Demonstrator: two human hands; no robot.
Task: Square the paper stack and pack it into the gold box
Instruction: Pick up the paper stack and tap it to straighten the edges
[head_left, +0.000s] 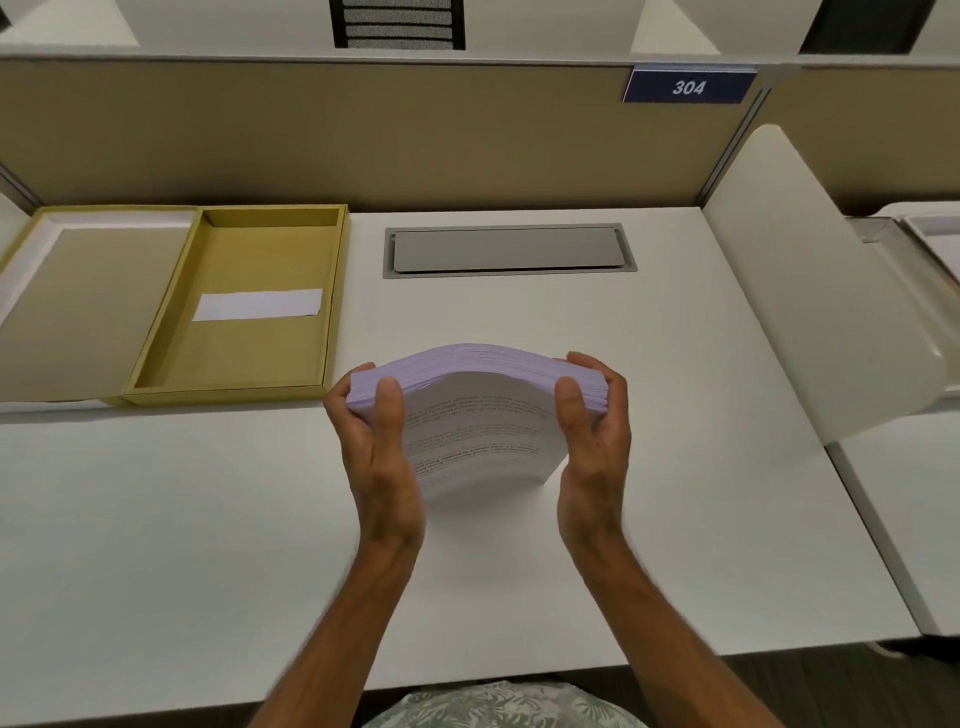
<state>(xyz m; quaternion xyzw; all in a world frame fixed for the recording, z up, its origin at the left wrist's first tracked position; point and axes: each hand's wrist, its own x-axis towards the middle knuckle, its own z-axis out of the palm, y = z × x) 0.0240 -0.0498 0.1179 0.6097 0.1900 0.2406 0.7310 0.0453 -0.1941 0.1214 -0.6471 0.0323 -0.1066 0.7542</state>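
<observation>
Plain white laminate bench (675, 467) in a partitioned study carrel, seen from above. Nearest, at the bottom edge, a scrap of leaf-patterned grey-green fabric (498, 706), with two bare forearms reaching forward over it. Left hand (379, 441) clamped on the left edge of a thick stack of white printed paper (483, 421), thumb on the top sheet, fingers curled behind. Right hand (592, 431) gripping the right edge the same way. Stack held upright over the middle of the bench, bowed upward between the two hands, upper edges fanned and uneven, lines of blurred black print on the facing sheet; lower edge at or just above the bench, contact not clear. Further back and to the left, a shallow rectangular gold cardboard box (234, 332) lying open, well apart from the stack, a white paper strip (258, 304) flat on its floor. Touching its left side, the open gold lid (78, 306), inside facing up. Behind the stack, a grey metal cable hatch (509, 250) set flush into the bench. Beyond, a tan fabric divider panel (337, 135) carrying a dark blue plate reading 304 (688, 87).
</observation>
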